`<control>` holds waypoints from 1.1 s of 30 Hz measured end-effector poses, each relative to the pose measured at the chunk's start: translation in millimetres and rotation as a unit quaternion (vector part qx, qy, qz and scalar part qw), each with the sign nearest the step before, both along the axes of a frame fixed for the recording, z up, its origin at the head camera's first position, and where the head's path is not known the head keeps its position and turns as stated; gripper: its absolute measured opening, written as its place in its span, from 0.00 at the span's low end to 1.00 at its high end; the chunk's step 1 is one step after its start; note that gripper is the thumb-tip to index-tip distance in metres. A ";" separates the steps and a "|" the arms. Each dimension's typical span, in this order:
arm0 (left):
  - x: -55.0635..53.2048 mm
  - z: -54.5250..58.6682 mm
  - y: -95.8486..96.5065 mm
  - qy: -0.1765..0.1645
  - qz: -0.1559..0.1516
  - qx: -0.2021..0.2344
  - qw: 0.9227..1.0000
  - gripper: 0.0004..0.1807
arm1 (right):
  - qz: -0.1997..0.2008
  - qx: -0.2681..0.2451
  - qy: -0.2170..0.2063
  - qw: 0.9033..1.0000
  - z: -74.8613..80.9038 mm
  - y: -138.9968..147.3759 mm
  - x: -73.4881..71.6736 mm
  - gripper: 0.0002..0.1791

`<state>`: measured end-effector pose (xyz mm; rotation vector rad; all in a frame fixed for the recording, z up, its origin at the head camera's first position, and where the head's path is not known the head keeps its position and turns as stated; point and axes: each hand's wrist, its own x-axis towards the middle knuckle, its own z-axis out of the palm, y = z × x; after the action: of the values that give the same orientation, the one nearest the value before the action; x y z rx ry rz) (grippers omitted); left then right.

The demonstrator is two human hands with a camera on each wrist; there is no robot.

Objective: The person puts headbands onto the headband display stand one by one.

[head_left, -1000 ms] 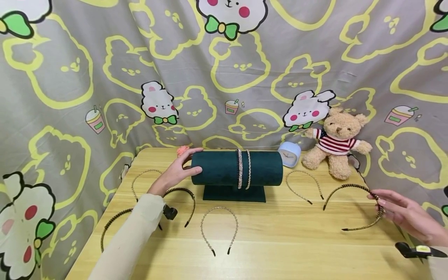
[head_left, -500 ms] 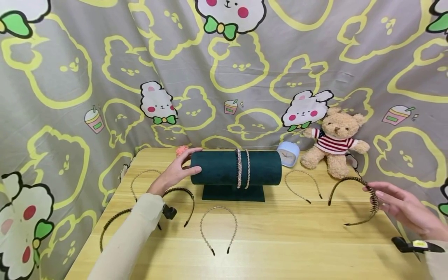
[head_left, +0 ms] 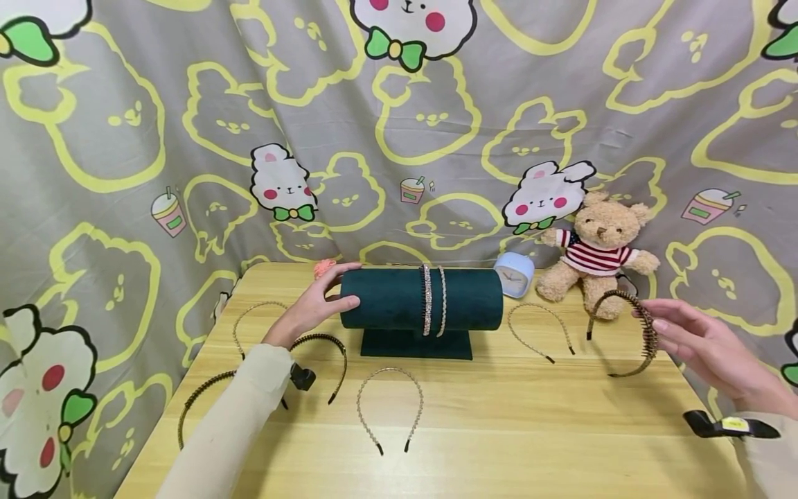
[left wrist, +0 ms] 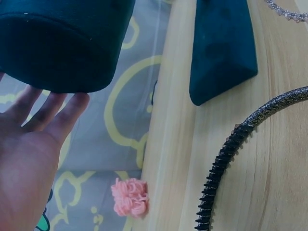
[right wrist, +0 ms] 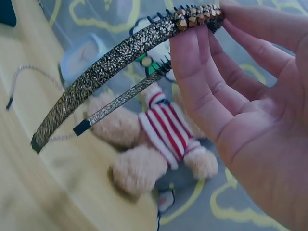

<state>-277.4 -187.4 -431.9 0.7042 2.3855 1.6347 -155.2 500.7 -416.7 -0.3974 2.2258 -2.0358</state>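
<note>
A dark green velvet headband stand (head_left: 386,299) stands mid-table, its padded roll lying crosswise. My left hand (head_left: 312,308) holds the roll's left end, thumb in front and fingers over the top. Around the roll sit a wide sparkly headband (head_left: 427,298) and a thin beaded one (head_left: 443,298). On the right, my right hand (head_left: 698,339) pinches a dark gold headband (head_left: 650,339) by its beaded, toothed crown, raised off the table. In the right wrist view, both glittery arms of that headband (right wrist: 91,79) point away from the fingers, with black tips.
A thin beaded headband (head_left: 420,409) lies in front of the stand, another thin one (head_left: 564,326) to its right. Several more, including a dark one (head_left: 343,360), lie around my left arm. A blue clock (head_left: 515,275), a teddy bear (head_left: 600,256) and a pink tuft (left wrist: 131,197) line the back.
My right hand has lifted the dark headband and brought it somewhat leftward, turning it more edge-on. The left hand keeps its hold on the stand's roll.
</note>
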 end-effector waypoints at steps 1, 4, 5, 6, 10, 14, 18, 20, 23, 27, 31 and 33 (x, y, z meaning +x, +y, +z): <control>0.1 0.0 0.3 0.000 0.000 0.001 1.000 0.37 | -0.004 0.002 0.003 1.000 2.5 -4.2 -0.6 0.28; 0.2 0.2 1.1 0.000 -0.001 0.004 1.000 0.37 | -0.013 -0.002 0.013 1.000 9.4 -17.0 -3.1 0.27; 0.2 0.1 1.2 0.000 0.000 0.005 1.000 0.37 | -0.019 -0.001 0.017 1.000 11.7 -21.3 -3.9 0.27; 0.2 0.0 1.3 -0.001 0.000 0.005 1.000 0.37 | -0.024 -0.004 0.022 0.999 14.0 -25.7 -4.8 0.26; -0.2 -0.7 1.6 -0.001 -0.001 0.006 1.000 0.37 | -0.021 -0.023 0.036 0.999 22.1 -42.0 -10.4 0.26; -1.2 -1.9 1.4 0.001 -0.001 0.005 1.000 0.37 | -0.023 -0.048 0.043 0.998 28.1 -60.5 -16.8 0.25; -1.6 -2.4 1.2 0.000 -0.001 0.003 1.000 0.37 | -0.032 -0.064 0.050 0.996 33.0 -79.8 -22.5 0.24; -1.7 -2.4 1.0 -0.001 -0.002 0.003 1.000 0.37 | -0.031 -0.066 0.051 0.996 34.5 -88.8 -25.6 0.23; -1.8 -2.3 0.4 -0.002 -0.003 0.003 1.000 0.38 | -0.027 -0.056 0.053 0.997 36.2 -102.5 -30.7 0.22; -2.3 -1.9 -0.1 -0.001 -0.001 0.005 1.000 0.38 | -0.002 -0.047 0.059 0.997 36.2 -120.1 -37.4 0.22; -2.6 -1.3 0.8 0.003 0.001 0.004 1.000 0.39 | 0.016 -0.036 0.063 0.997 34.1 -136.6 -43.1 0.22; -2.4 -0.9 1.1 0.004 0.001 0.003 1.000 0.39 | 0.021 -0.021 0.061 0.998 33.2 -143.9 -45.5 0.21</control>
<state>-279.8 -186.3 -432.8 0.7111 2.3871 1.6440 -200.8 356.8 -383.5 -0.5832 2.2239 -2.0945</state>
